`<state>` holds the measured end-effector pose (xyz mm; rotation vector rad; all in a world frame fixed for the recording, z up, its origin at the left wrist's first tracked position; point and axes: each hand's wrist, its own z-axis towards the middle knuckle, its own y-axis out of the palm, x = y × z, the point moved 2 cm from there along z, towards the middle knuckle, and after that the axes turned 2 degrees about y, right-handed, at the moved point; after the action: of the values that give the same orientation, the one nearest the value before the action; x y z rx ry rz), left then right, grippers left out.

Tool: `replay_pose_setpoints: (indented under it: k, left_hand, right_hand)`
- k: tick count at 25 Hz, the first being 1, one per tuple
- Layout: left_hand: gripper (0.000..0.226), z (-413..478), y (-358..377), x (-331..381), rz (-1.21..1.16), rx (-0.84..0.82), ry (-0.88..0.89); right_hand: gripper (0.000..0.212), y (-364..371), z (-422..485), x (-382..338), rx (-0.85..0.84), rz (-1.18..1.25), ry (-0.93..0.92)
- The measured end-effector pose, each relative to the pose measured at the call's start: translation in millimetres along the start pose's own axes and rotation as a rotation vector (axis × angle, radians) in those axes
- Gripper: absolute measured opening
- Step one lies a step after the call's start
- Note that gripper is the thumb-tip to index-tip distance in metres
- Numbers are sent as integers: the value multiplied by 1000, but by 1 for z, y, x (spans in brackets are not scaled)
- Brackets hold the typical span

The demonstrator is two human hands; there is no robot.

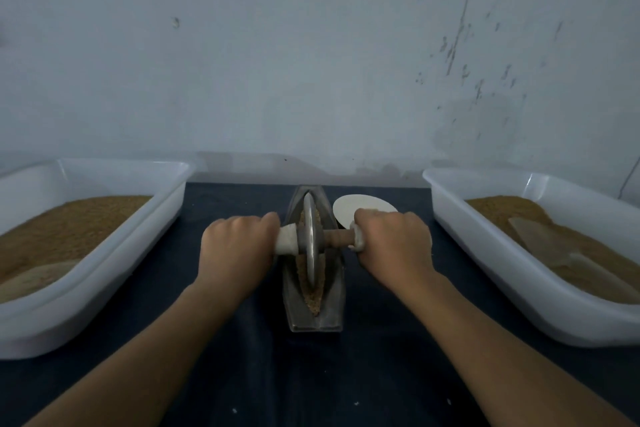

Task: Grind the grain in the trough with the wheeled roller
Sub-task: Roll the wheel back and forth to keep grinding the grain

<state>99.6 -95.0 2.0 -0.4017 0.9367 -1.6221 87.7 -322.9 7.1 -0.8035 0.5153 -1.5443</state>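
A narrow metal trough [294, 302] lies lengthwise on the dark table in front of me, with brown grain [313, 300] along its groove. The wheeled roller [311, 236] stands upright in the groove near the trough's middle, its metal disc edge down in the grain. My left hand [239, 250] grips the pale left handle of the axle. My right hand [391, 243] grips the right handle, with a bare brown stretch of axle showing between the hand and the disc.
A white plastic tub [104, 263] of brown grain with a scoop stands at the left, and a second white tub [491, 253] with grain and a scoop at the right. A small white dish [363, 206] sits behind my right hand. A pale wall rises behind the table.
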Motion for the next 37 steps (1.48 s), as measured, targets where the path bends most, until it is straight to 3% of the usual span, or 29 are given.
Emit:
replay_pose_setpoints:
  k: [7, 14, 19, 25, 33, 37]
  left_hand:
    - [60, -10, -20, 0, -14, -79, -8]
    - [49, -11, -30, 1, 68, -152, 19]
    - [33, -9, -32, 0, 58, -157, 22]
    - [35, -13, -39, -1, 50, -170, 34]
    - [25, -14, -46, -2, 32, -139, 37]
    - [32, -20, -50, -3, 17, -84, 43]
  right_hand:
    - [29, -24, -8, -1, -40, 15, -14]
    - [12, -24, -18, 4, -131, 91, 24]
    - [14, -28, -21, 5, -126, 97, 32]
    - [25, -39, -22, 3, -122, 74, 42]
    - [19, -44, -26, 4, -107, 103, 20]
    - [37, -51, -25, 5, -110, 49, 0]
